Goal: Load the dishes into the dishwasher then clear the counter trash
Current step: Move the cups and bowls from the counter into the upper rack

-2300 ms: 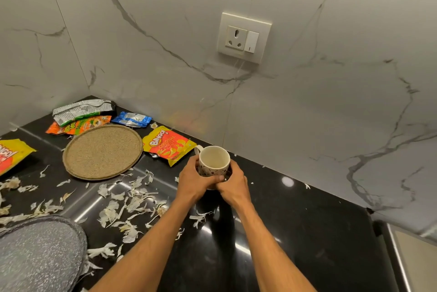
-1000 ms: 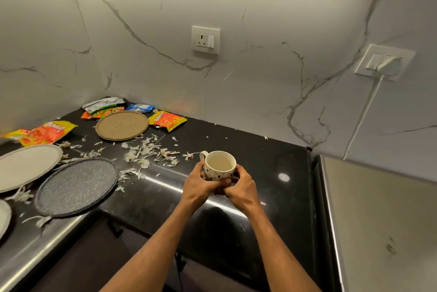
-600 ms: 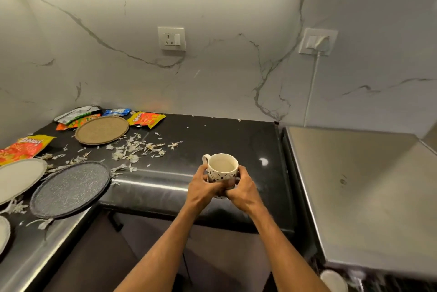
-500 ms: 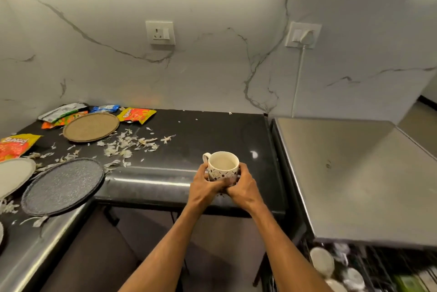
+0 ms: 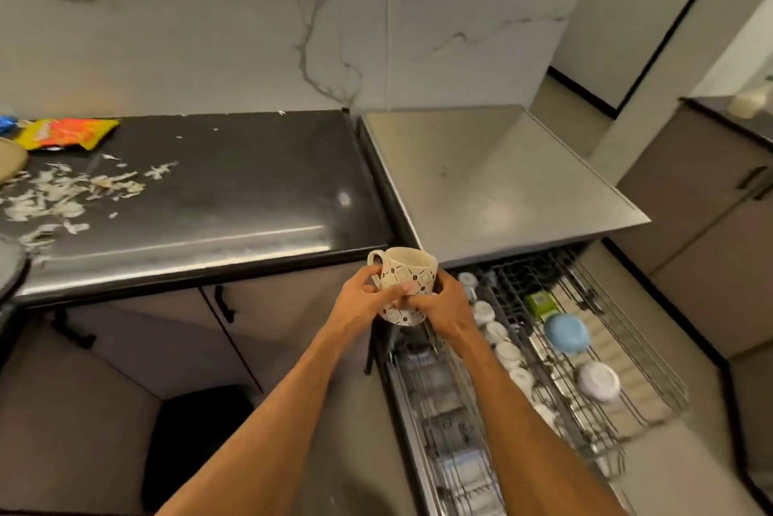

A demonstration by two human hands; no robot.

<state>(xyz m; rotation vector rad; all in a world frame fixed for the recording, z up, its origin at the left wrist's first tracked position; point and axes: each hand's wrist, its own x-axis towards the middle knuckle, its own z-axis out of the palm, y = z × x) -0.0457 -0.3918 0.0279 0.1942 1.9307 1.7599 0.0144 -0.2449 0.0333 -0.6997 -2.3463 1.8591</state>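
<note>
One mug (image 5: 408, 277) near rack (image 5: 663, 388) left edge

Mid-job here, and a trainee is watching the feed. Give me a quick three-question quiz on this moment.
1. True or false: the mug already sits in the dishwasher rack.
2. Which hands grip the mug? A left only; B right only; C both.
3. Fill in: the only coloured bowl in the rack is ____.
Key: 1 false, it is held in the air. 2 C, left hand and right hand. 3 blue.
</note>
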